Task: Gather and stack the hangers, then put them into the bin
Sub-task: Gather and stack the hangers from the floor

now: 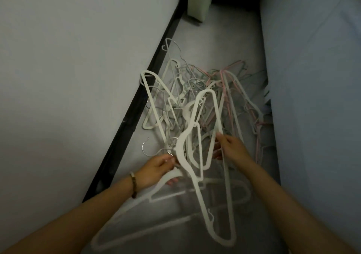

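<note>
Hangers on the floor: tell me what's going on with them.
A person is sorting a tangled pile of hangers that lies on the grey floor in a narrow gap. The left hand grips a few white hangers near their hooks, and the right hand holds one of them by its side, lifted in front of the pile. Most hangers, white, grey and pink, are not yet gathered. No bin is in view.
</note>
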